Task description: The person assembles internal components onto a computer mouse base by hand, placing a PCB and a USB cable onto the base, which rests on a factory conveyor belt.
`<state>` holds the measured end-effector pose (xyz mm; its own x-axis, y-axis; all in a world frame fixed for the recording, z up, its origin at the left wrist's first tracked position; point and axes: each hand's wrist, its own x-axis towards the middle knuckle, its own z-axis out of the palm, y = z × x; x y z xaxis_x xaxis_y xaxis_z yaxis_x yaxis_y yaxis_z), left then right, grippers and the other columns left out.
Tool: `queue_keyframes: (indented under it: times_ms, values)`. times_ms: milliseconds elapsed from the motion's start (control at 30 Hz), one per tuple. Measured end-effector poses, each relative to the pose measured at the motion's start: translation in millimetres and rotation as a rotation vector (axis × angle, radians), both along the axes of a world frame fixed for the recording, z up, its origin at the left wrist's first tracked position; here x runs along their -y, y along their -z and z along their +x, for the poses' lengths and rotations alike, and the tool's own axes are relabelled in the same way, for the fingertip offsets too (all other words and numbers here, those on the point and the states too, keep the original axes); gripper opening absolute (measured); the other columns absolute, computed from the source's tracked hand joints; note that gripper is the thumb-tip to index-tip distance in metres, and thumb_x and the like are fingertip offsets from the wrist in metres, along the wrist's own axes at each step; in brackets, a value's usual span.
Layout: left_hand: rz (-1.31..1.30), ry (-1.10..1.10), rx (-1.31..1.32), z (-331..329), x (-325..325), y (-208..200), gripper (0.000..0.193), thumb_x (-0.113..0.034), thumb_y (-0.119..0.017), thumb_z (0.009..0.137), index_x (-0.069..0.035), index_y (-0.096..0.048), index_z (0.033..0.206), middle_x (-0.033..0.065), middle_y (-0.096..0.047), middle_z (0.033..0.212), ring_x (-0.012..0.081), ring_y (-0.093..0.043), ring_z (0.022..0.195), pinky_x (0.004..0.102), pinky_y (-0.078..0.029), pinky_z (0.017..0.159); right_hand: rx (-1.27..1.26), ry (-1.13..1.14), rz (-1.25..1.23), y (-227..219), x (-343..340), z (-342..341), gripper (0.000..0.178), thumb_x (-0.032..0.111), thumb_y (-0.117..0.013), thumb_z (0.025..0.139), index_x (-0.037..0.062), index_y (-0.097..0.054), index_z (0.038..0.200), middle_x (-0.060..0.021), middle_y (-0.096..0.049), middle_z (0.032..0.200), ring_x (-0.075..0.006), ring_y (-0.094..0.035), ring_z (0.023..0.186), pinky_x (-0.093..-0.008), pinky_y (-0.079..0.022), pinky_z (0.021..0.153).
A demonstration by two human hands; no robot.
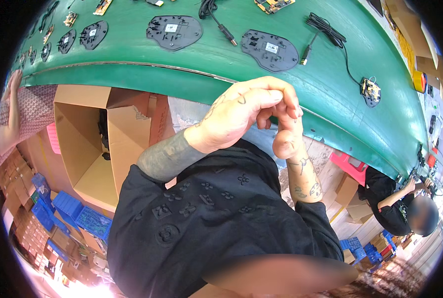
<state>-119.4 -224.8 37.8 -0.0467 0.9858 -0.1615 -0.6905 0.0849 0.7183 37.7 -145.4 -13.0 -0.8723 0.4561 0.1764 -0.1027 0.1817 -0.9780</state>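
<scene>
The left hand (230, 117) and right hand (287, 131) are raised together in front of the person's chest, at the near edge of the green counter (201, 68), their fingers curled and overlapping one another; I cannot tell whether either is closed on something small, as the fingers hide the space between them. The nearest black mouse base plate (261, 49), which bears a white label, lies flat on the counter just beyond the two hands, apart from both and straight ahead of the right one. A second base plate (174, 40) lies farther left, ahead of the left hand, and between the two plates a black cable ends in a metal USB plug (228, 37). Right of the nearest plate rests a coiled black cable (326, 29), whose lead runs to a circuit board (370, 89) near the counter's right side, well apart from the right hand. More plates and boards lie along the counter toward the far left, where a co-worker's hand (15, 80) shows at the edge. Below the counter, to the person's left, stands an open cardboard box (85, 149) with dark things inside
</scene>
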Motion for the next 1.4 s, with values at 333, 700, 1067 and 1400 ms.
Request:
queue_keyframes:
  times_ms: [333,700,1067,1400]
  values:
    - [0.038,0.006,0.033,-3.1,4.7,6.3,0.023,-0.025,-0.049,0.102,-0.006,-0.062,0.107,0.0066,-0.062,0.103,0.0142,-0.059,0.096,0.0249,-0.046,0.073,-0.043,0.021,0.05,0.1,2.0,-6.0,0.074,0.065,-0.041,0.097,-0.0012,-0.063,0.12,-0.0053,-0.058,0.076,-0.0184,-0.054,0.065,-0.0323,-0.046,0.06]
    - [0.187,-0.449,-0.244,-13.3,15.2,37.1,0.018,-0.007,-0.047,0.1,0.001,-0.061,0.106,0.0142,-0.064,0.103,0.0232,-0.061,0.092,0.036,-0.048,0.087,0.204,0.301,0.407,-29.9,-56.1,-20.7,0.025,0.023,-0.065,0.094,0.006,-0.07,0.11,-0.0089,-0.07,0.084,-0.0192,-0.065,0.072,-0.0304,-0.052,0.067]
    - [0.086,-0.495,-0.478,-24.6,32.9,37.8,0.035,-0.023,-0.035,0.109,-0.003,-0.051,0.085,0.0071,-0.049,0.087,0.0137,-0.047,0.07,0.0282,-0.04,0.069,0.743,0.701,1.174,1.1,-234.5,-44.8,0.025,0.032,-0.063,0.092,0.0206,-0.072,0.111,-0.0052,-0.065,0.119,-0.0293,-0.06,0.11,-0.0402,-0.05,0.094]
    - [0.033,-0.439,-1.099,-50.2,31.3,33.2,0.034,-0.021,-0.06,0.099,-0.001,-0.054,0.073,0.0057,-0.05,0.068,0.0154,-0.05,0.062,0.0292,-0.041,0.058,0.327,0.072,0.972,-16.0,-179.0,-126.3,0.058,0.036,-0.08,0.079,0.0149,-0.061,0.13,-0.0127,-0.056,0.138,-0.0319,-0.049,0.13,-0.0406,-0.04,0.109]
